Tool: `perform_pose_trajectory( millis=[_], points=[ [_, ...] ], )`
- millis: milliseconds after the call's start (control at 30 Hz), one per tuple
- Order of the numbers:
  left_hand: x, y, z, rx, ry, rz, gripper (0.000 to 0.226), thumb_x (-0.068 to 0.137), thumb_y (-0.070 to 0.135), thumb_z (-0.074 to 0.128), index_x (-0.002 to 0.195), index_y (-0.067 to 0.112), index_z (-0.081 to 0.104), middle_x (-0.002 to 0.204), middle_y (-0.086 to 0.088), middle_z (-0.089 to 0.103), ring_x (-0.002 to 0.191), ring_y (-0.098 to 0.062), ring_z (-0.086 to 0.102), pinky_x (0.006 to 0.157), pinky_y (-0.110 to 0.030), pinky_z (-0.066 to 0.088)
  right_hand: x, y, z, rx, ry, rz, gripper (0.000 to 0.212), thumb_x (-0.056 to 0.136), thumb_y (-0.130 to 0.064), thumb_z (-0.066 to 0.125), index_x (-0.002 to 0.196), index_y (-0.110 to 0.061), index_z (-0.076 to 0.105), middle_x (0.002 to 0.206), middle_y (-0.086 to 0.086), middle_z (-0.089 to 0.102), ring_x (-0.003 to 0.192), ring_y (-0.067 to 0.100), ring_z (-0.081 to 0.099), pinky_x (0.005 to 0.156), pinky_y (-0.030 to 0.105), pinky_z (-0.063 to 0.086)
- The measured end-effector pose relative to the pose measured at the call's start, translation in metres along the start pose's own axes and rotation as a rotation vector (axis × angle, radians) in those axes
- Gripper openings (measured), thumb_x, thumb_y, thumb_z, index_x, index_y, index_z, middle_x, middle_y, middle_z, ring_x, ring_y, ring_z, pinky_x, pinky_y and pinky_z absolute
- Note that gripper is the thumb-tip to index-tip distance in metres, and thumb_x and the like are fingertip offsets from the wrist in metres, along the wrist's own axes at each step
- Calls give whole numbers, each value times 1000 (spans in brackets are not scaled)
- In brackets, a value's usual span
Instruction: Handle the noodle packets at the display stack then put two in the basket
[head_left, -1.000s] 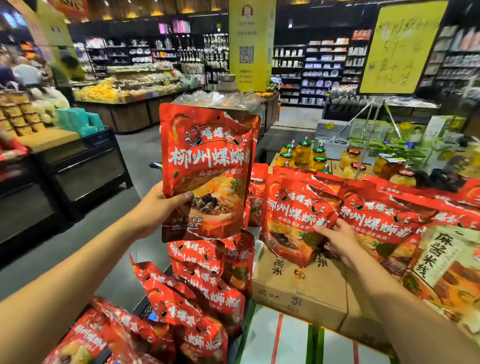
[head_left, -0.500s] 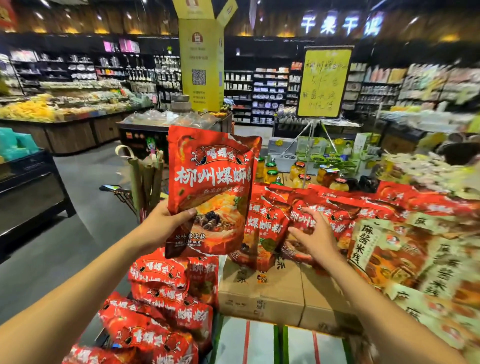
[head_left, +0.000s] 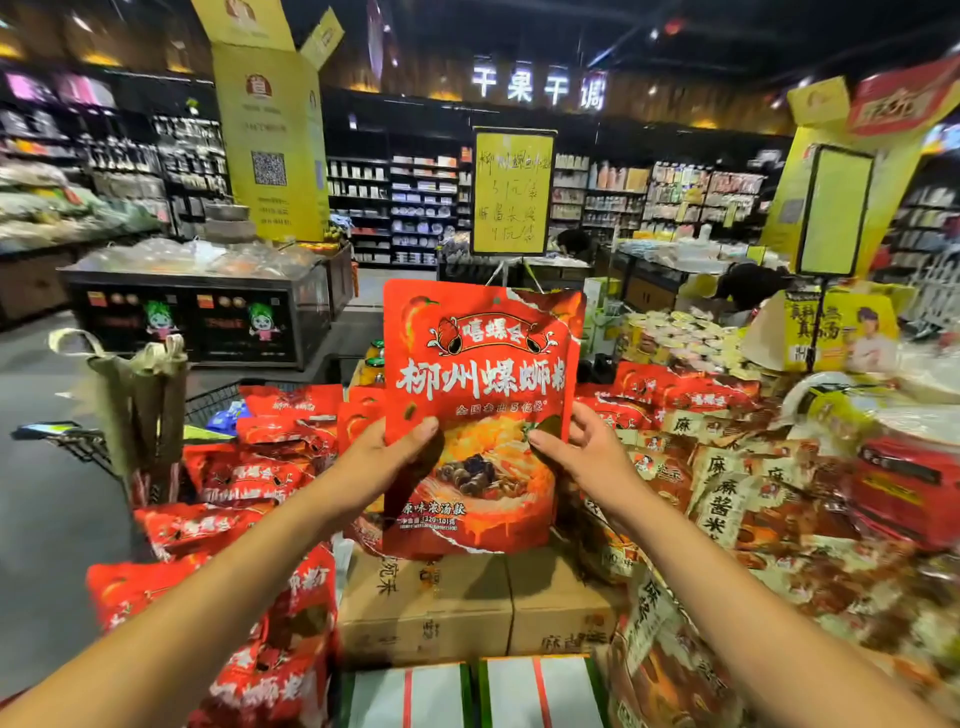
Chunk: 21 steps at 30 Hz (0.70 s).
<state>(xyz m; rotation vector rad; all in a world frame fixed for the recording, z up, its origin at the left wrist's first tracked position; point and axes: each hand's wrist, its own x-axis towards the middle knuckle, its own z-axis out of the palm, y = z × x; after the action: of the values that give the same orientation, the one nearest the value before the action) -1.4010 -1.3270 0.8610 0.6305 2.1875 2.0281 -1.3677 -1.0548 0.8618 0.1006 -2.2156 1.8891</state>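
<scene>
**Red noodle pouch held up in both hands over a shop display**

Supermarket aisles fill the background: dark shelving stocked with white goods, a tall yellow pillar with a QR code (head_left: 267, 140), and a handwritten yellow price sign on a stand (head_left: 512, 191). Nearer in, cardboard cartons (head_left: 467, 603) carry a heap of packets.

At the centre, a glossy red plastic pouch printed with white Chinese characters and a bowl of noodles (head_left: 480, 395) is held upright, front side to the camera, above the cartons. The left hand (head_left: 387, 457) grips its left edge, thumb pressed flat across the front and the fingers hidden behind. The right hand (head_left: 582, 457) grips the right edge in the same way, thumb on the front near the noodle picture, fingers curled around the side. Both hands sit at about the pouch's middle height, well apart from one another.

More red pouches of the same kind (head_left: 249, 467) lie piled to the left and below, some spilling down towards the floor. Beige and red packets with black lettering (head_left: 727, 499) lie stacked to the right. A wire shopping trolley (head_left: 78, 441) stands at the left with a folded khaki fabric bag (head_left: 140, 400) draped on it. Jars with yellow contents (head_left: 375, 364) show just behind the raised pouch.
</scene>
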Motion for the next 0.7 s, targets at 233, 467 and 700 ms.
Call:
perform_pose_trajectory(
  millis=[233, 467, 700],
  points=[
    [39, -7, 15, 231, 41, 149, 11, 98, 26, 70, 108, 29, 73, 98, 15, 78, 89, -3, 73, 75, -22, 56, -2, 38, -37, -35, 119, 73, 61, 76, -29, 87, 131, -25, 59, 118, -3, 76, 105, 14, 74, 87, 36, 62],
    [73, -49, 22, 432, 162, 30, 7, 92, 27, 77, 93, 20, 77, 88, 6, 78, 83, -18, 74, 76, -46, 61, 8, 91, -39, -105, 160, 164, 49, 86, -17, 83, 125, -24, 54, 112, -10, 68, 101, 6, 66, 82, 29, 57],
    [91, -80, 46, 424, 92, -66, 14, 97, 16, 69, 88, 26, 69, 88, 12, 72, 80, -3, 64, 79, -30, 49, 28, 166, -35, -154, 267, 306, 42, 83, -23, 86, 105, -43, 55, 113, -10, 73, 106, 16, 71, 95, 52, 58]
  ],
)
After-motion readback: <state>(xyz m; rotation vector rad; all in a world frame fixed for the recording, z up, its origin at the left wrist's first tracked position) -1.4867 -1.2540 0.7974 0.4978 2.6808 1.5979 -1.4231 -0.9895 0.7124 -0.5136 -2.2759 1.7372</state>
